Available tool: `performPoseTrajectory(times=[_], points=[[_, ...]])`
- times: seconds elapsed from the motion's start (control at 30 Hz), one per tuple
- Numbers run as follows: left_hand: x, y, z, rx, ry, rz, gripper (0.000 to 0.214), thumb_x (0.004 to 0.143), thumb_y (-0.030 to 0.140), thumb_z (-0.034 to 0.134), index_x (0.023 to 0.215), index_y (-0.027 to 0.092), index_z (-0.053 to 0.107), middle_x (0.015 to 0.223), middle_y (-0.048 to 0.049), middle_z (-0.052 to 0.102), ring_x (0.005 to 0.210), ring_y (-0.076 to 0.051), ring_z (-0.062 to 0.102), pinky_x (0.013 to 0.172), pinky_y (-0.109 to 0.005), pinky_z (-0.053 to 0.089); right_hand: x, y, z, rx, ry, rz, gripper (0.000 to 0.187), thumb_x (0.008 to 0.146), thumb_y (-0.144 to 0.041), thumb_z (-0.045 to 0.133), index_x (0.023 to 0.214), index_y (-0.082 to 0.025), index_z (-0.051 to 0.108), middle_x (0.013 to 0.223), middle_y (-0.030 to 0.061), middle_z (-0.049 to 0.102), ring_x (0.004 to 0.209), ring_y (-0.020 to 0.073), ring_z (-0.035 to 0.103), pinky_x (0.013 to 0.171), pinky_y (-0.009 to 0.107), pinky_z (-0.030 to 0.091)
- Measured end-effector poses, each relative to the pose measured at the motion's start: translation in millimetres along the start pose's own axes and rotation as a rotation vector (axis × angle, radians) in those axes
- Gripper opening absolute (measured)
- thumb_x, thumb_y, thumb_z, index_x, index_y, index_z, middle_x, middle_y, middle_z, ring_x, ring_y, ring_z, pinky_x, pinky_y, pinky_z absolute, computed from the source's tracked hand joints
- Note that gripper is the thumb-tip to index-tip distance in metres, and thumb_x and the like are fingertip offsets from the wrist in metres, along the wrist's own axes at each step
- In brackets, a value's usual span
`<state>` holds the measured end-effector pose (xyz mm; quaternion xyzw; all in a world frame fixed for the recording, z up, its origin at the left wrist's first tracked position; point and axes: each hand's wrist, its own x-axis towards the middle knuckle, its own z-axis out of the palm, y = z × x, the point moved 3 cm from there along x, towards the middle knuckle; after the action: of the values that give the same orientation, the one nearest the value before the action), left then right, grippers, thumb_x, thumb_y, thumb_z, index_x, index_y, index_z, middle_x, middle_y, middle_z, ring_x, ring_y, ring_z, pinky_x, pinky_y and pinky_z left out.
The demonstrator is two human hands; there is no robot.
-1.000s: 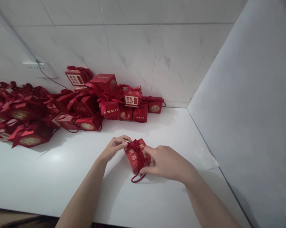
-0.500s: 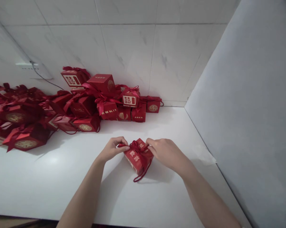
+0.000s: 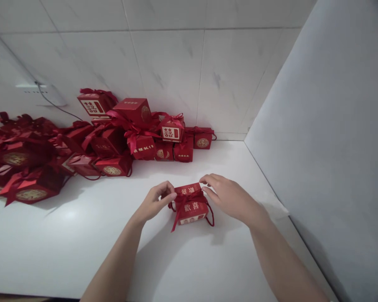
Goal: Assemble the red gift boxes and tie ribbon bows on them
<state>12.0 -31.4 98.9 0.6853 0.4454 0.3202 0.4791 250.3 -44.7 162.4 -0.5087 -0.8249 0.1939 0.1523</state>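
Note:
A small red gift box (image 3: 192, 208) with pale Chinese characters sits on the white table in front of me. A dark red ribbon (image 3: 189, 198) is tied in a bow across its top, one tail hanging down the front left. Cord loops stick out at both sides. My left hand (image 3: 157, 200) is closed at the box's left edge, thumb and fingertips against the ribbon side. At the far right corner is my right hand (image 3: 228, 196), its thumb and forefinger apart, the fingertips close to the box's edge.
Many similar red boxes (image 3: 132, 113) are stacked along the tiled wall (image 3: 166, 67), with a larger heap (image 3: 28, 155) at the left. A white panel (image 3: 333, 126) rises on the right. A cable (image 3: 55, 100) runs from a wall socket behind the boxes.
The gift box has turned so its front edge now faces me. My right hand has loosened from the ribbon and its fingers have spread. My left hand has shifted slightly right.

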Motion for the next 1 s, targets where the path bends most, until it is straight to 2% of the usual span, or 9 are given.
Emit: performPoseTrajectory(times=[0.07, 0.27, 0.4, 0.57, 0.73, 0.8, 0.87, 0.93, 1.0], points=[[2.4, -3.3, -1.7, 0.047, 0.062, -0.025, 0.028, 0.090, 0.045, 0.059, 0.084, 0.018, 0.053, 0.074, 0.0012, 0.055, 0.065, -0.012, 0.047, 0.061, -0.025, 0.033, 0.4, -2.7, 1.9, 0.030, 0.000, -0.049, 0.022, 0.100, -0.024, 0.041, 0.113, -0.023, 0.059, 0.113, 0.0057, 0.065, 0.103, 0.0215, 0.063, 0.084, 0.034, 0.048], [2.4, -1.2, -2.5, 0.119, -0.045, 0.004, 0.028, 0.083, 0.042, 0.069, 0.077, 0.017, 0.056, 0.071, 0.0016, 0.055, 0.068, -0.012, 0.048, 0.066, -0.026, 0.036, 7.5, 0.3, 11.1, 0.101, -0.079, -0.094, 0.018, 0.094, -0.018, 0.051, 0.109, -0.023, 0.061, 0.110, 0.0052, 0.065, 0.099, 0.0203, 0.063, 0.083, 0.034, 0.049], [2.3, 1.2, -0.8, 0.064, 0.023, 0.033, 0.026, 0.084, 0.040, 0.068, 0.075, 0.017, 0.059, 0.076, -0.0006, 0.057, 0.067, -0.012, 0.051, 0.065, -0.027, 0.039, 9.6, 2.7, 8.0, 0.136, -0.034, -0.086, 0.018, 0.094, -0.013, 0.046, 0.095, -0.023, 0.061, 0.096, 0.0020, 0.068, 0.089, 0.0179, 0.062, 0.078, 0.032, 0.047], [1.8, 0.3, 4.2, -0.119, 0.102, 0.106, 0.022, 0.089, 0.036, 0.063, 0.080, 0.017, 0.058, 0.081, -0.0021, 0.060, 0.072, -0.013, 0.054, 0.068, -0.027, 0.043, 7.9, -2.5, 3.7, 0.255, -0.034, -0.108, 0.023, 0.095, -0.011, 0.041, 0.097, -0.025, 0.059, 0.098, -0.0009, 0.067, 0.086, 0.0157, 0.061, 0.074, 0.029, 0.045], [0.4, -3.6, 6.2, -0.129, 0.148, 0.082, 0.027, 0.092, 0.038, 0.058, 0.078, 0.018, 0.049, 0.073, 0.0003, 0.056, 0.068, -0.012, 0.048, 0.065, -0.025, 0.039, 10.9, 0.6, 9.7, 0.248, -0.071, -0.120, 0.026, 0.095, -0.008, 0.037, 0.096, -0.024, 0.058, 0.099, -0.0002, 0.065, 0.088, 0.0157, 0.061, 0.079, 0.030, 0.046], [0.3, -3.7, 7.1, -0.078, 0.172, 0.093, 0.027, 0.092, 0.039, 0.058, 0.078, 0.018, 0.048, 0.072, 0.0009, 0.054, 0.067, -0.012, 0.047, 0.064, -0.025, 0.038, 12.3, 2.8, 12.4, 0.220, -0.071, -0.114, 0.026, 0.095, -0.009, 0.037, 0.097, -0.023, 0.059, 0.100, 0.0017, 0.065, 0.092, 0.0170, 0.061, 0.082, 0.032, 0.047], [0.4, -2.1, 8.0, -0.032, 0.197, 0.139, 0.022, 0.091, 0.037, 0.060, 0.084, 0.019, 0.049, 0.076, 0.0002, 0.055, 0.069, -0.012, 0.049, 0.066, -0.026, 0.039, 12.4, 1.6, 12.8, 0.175, -0.013, -0.135, 0.021, 0.096, -0.013, 0.042, 0.099, -0.022, 0.060, 0.108, 0.0050, 0.063, 0.103, 0.0199, 0.059, 0.090, 0.037, 0.047], [0.4, 0.6, 8.9, 0.011, 0.194, 0.195, 0.018, 0.089, 0.033, 0.062, 0.096, 0.020, 0.052, 0.084, -0.0013, 0.058, 0.074, -0.014, 0.052, 0.069, -0.027, 0.041, 10.9, -4.2, 13.5, 0.127, 0.061, -0.191, 0.014, 0.093, -0.018, 0.051, 0.104, -0.022, 0.060, 0.123, 0.0082, 0.059, 0.119, 0.0236, 0.053, 0.099, 0.042, 0.044], [0.4, 3.3, 9.8, 0.058, 0.145, 0.229, 0.020, 0.090, 0.030, 0.061, 0.107, 0.021, 0.054, 0.091, -0.0034, 0.061, 0.079, -0.015, 0.055, 0.071, -0.028, 0.042, 9.1, -13.9, 18.9, 0.104, 0.081, -0.273, 0.021, 0.089, -0.025, 0.062, 0.110, -0.023, 0.060, 0.138, 0.0093, 0.050, 0.131, 0.0263, 0.044, 0.106, 0.046, 0.040]])
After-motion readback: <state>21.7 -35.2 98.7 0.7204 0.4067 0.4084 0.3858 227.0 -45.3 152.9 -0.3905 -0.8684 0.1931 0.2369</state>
